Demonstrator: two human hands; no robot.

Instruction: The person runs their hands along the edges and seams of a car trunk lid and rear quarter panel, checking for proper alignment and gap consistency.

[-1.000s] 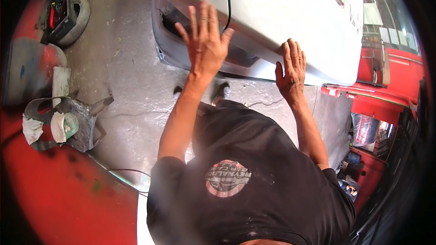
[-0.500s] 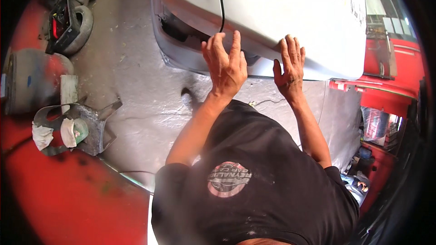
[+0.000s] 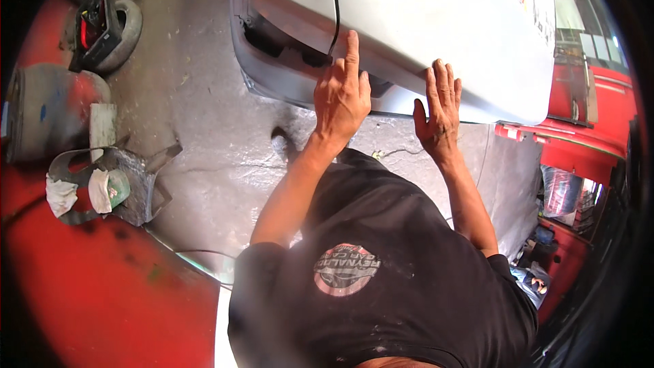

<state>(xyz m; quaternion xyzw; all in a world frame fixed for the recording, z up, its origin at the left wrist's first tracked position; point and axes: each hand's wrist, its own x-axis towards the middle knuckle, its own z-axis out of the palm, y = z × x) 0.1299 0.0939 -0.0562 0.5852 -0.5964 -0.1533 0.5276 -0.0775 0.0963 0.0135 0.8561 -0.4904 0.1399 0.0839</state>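
The left hand [image 3: 343, 103] has curled tighter, index pointing, gripping nothing, just right of the dark seam [image 3: 337, 13], which runs away across the white car [image 3: 436, 20]; right hand [image 3: 439, 121], fingers straight, empty, lies farther right.

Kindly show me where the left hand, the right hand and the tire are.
left hand [image 3: 342, 102], head view: back of the hand
right hand [image 3: 442, 120], head view: back of the hand
tire [image 3: 129, 39], head view: its dark rubber
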